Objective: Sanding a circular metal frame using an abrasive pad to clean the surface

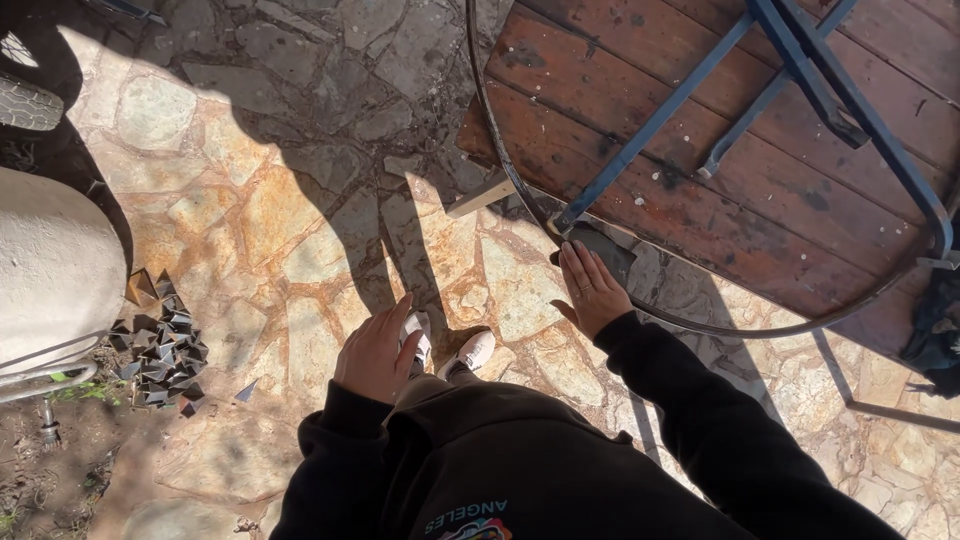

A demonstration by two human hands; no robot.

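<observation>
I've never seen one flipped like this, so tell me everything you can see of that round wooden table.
The round wooden table lies upside down on the stone paving, underside facing up. Worn reddish-brown planks, stained and paint-flecked, sit inside a thin dark metal hoop. Blue metal bars cross the planks. Only part of it is in frame. The right hand hovers open just beside its rim; whether it touches is unclear.

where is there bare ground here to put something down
Open stone paving lies between the pale rounded block on the left and the overturned wooden tabletop on the right. It is crowded by the pile of small metal pieces and at the shoes, below the left hand and right hand.
</observation>
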